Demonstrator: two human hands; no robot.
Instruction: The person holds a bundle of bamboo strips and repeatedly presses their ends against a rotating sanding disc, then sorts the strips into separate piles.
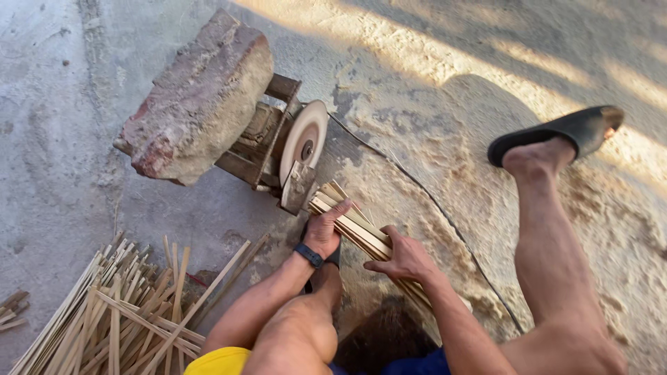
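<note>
Gripping a bundle of thin sticks (351, 226), ends near the grinder disc (303, 141): left hand (324, 232) clamped at front, right hand (405, 259) fingers closed mid-bundle. Light, stiff, prone to fanning; I'd hold tight near the ends.

bare arms and legs; dark band (308, 255) on left wrist; black sandal (556, 132) on right foot; yellow and blue clothing at waist.

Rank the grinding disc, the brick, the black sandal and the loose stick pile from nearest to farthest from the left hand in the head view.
From the left hand:
1. Grinding disc, just above it.
2. Brick, upper left, on the grinder frame.
3. Loose stick pile, lower left.
4. Black sandal, far right.
</note>
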